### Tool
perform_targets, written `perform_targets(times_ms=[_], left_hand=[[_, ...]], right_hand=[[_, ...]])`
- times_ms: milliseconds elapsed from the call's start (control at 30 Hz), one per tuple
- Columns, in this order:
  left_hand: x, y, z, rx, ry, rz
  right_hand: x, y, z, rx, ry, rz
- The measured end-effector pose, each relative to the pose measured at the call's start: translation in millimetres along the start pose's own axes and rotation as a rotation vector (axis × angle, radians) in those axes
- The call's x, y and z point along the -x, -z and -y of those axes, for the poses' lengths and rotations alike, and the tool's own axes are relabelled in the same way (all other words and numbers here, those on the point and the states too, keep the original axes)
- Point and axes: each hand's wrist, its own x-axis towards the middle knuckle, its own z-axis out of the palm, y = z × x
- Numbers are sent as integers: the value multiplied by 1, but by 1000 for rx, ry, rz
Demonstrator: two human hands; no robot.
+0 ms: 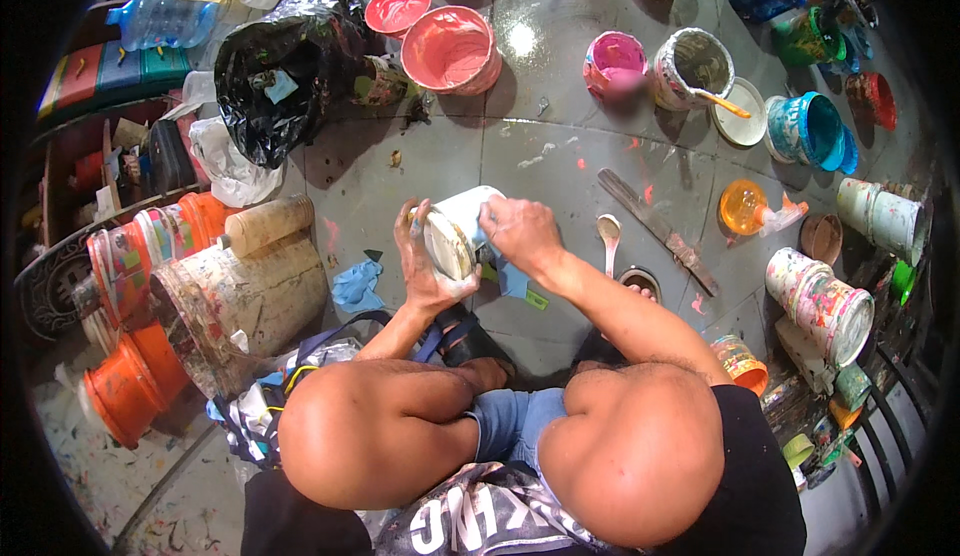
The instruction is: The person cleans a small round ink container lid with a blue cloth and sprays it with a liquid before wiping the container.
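Above my knees, a white plastic tub (457, 218) lies tilted on its side, its round end smeared with dried paint and turned to the left. My left hand (425, 266) wraps around that end, with pale smears on the fingers. With curled fingers, my right hand (522, 234) presses on the tub's side; a pale blue cloth shows partly beneath the fingertips. Below the tub are a light blue scrap (513, 279) and a small green scrap (537, 300). A crumpled blue cloth (357, 286) lies on the floor left of my left hand.
A white spoon (609, 241) and a paint-crusted flat stick (660, 231) lie to the right. Ahead stand pink paint buckets (452, 51) and a grey bucket with a brush (692, 68). A black bag (290, 66) and a large stained bucket (245, 296) are left; an orange spray bottle (743, 206) lies right.
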Motion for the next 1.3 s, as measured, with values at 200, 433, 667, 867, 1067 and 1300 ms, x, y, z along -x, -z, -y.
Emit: perform_targets(times_ms=[200, 433, 667, 867, 1067, 1300], left_hand=[[-5, -1, -8, -54, -53, 40], [-1, -5, 3, 8, -49, -16], [0, 4, 0, -41, -217, 82], [-6, -3, -1, -50, -377, 120], [-2, -1, 2, -36, -416, 123], [6, 3, 10, -48, -447, 167]], right_hand=[[-17, 12, -23, 42, -130, 21], [-4, 0, -2, 26, 13, 8], [-19, 4, -5, -39, 100, 51], [-46, 23, -48, 320, 115, 229], [-37, 11, -23, 129, 138, 317], [-46, 21, 9, 143, 355, 444]])
